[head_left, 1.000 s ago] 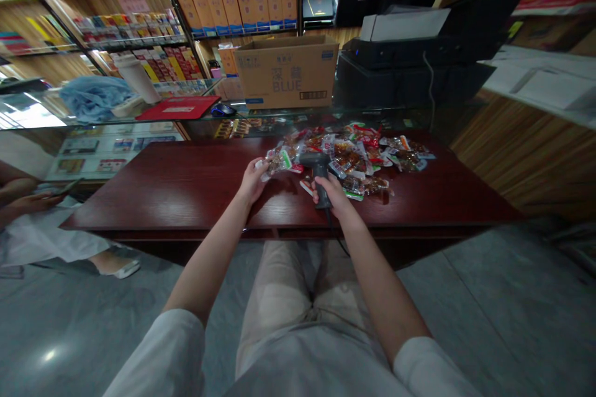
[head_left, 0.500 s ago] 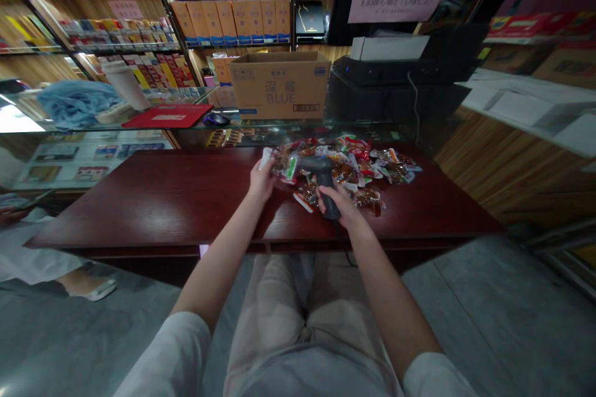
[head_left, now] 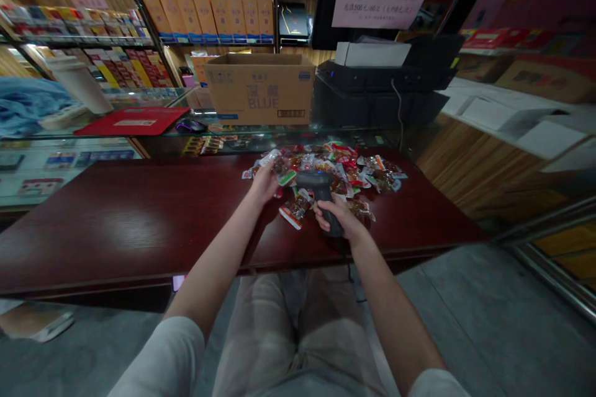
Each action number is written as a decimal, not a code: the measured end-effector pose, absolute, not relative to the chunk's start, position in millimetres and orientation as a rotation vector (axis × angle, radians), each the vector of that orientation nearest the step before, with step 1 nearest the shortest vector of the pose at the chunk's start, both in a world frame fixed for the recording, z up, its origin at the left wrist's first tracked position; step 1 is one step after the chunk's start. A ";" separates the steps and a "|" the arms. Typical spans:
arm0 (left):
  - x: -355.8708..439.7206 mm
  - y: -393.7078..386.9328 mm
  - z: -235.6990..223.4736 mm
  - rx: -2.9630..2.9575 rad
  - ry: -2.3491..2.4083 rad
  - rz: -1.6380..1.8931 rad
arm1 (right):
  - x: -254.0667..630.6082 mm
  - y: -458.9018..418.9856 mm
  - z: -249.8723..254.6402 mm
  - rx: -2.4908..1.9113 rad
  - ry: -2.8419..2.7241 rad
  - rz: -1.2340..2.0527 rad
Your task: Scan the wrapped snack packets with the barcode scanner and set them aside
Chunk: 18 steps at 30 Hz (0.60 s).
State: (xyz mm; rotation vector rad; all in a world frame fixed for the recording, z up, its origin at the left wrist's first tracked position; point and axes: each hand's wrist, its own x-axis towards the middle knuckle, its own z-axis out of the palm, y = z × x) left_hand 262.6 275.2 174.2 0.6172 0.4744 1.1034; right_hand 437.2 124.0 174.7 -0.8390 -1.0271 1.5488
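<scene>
My right hand (head_left: 339,216) is wrapped round the handle of a dark barcode scanner (head_left: 317,182), its head turned to the left. Just left of the scanner, my left hand (head_left: 266,182) grips a clear snack packet (head_left: 285,173) with brown contents and a green-and-white strip. Behind both hands lies a heap of similar snack packets (head_left: 347,164), brown, red and white, on the dark red table (head_left: 139,217). One loose packet (head_left: 295,208) with an orange-and-white edge lies nearer me, between the hands. The scanner's cable hangs over the table's front edge.
A glass counter along the back carries an open cardboard box (head_left: 261,90), a black printer (head_left: 372,90), a mouse (head_left: 190,126), a red mat (head_left: 133,121) and a white tumbler (head_left: 79,84). Another person's foot (head_left: 41,325) shows at lower left. Boxes fill the shelves behind.
My view has swung right. The left hand has brought its packet against the heap, tilting it near the scanner head. The loose orange-edged packet shows more fully; the right hand keeps the scanner.
</scene>
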 end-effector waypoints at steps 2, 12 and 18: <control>262.0 274.2 173.5 0.649 0.458 1.091 | 436.0 123.1 173.3 -0.879 -1.026 1.548; 260.5 265.3 169.1 0.695 0.435 1.068 | 434.8 114.6 171.8 -0.883 -1.015 1.591; 260.9 263.1 174.1 0.657 0.532 1.048 | 435.0 112.7 170.9 -0.874 -1.015 1.604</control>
